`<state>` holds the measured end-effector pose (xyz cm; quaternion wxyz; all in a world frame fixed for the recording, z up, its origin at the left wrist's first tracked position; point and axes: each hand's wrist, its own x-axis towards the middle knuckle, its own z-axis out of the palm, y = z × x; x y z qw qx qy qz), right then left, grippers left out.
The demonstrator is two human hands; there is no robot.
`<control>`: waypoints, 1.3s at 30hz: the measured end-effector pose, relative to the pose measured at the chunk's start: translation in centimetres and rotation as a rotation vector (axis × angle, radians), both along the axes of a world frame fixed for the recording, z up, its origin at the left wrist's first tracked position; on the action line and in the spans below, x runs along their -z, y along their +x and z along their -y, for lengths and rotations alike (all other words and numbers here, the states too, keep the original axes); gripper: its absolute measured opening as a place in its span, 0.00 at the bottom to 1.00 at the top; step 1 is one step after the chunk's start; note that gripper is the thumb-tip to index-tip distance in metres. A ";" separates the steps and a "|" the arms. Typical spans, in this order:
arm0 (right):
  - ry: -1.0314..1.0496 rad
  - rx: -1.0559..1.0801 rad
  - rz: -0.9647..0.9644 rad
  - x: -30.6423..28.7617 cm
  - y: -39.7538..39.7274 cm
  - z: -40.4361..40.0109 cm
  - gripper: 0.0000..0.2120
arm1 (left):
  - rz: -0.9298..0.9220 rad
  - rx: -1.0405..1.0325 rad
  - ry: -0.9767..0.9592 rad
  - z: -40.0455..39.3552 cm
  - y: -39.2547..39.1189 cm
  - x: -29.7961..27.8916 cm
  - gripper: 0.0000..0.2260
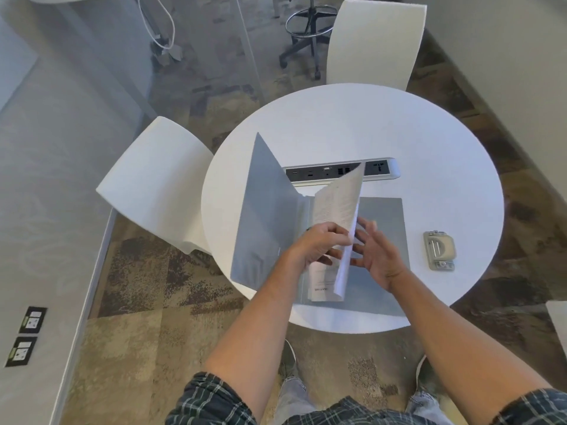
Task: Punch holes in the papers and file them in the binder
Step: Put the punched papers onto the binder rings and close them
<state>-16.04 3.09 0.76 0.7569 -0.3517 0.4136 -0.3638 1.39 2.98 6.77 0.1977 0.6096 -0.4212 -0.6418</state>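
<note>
A grey binder [383,219] lies open on the round white table [352,124], its left cover [264,210] standing up. My left hand [316,245] grips a stack of printed papers [339,204], lifted and tilted over the binder's spine. Just right of the papers' edge, my right hand [379,253] spreads its fingers above the right cover; whether it touches the papers I cannot tell. The binder rings are hidden behind the papers and hands. A beige hole punch [439,250] sits on the table to the right of the binder.
A power and socket strip [343,171] is set into the table behind the binder. White chairs stand at the left [156,179] and far side [376,41] of the table. A wheeled stool [306,35] stands farther back on the carpet.
</note>
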 end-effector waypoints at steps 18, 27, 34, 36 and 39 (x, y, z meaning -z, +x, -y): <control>-0.314 0.205 -1.342 3.8 -2.8 -1.5 0.23 | 0.687 -0.210 -0.108 -1.7 4.1 7.9 0.07; -0.726 -0.847 -1.377 5.2 3.6 -3.4 0.32 | 0.856 -0.132 -0.078 -1.5 3.2 8.8 0.09; -0.722 -0.898 -1.376 6.0 3.2 -3.7 0.37 | 0.720 -0.278 0.073 0.2 3.9 13.1 0.13; -0.723 -0.896 -1.372 6.0 3.1 -3.7 0.37 | 0.705 -0.287 0.075 0.3 3.3 11.7 0.16; -0.719 -0.887 -1.357 6.1 3.0 -3.8 0.37 | 0.711 -0.275 0.080 0.6 2.7 10.4 0.16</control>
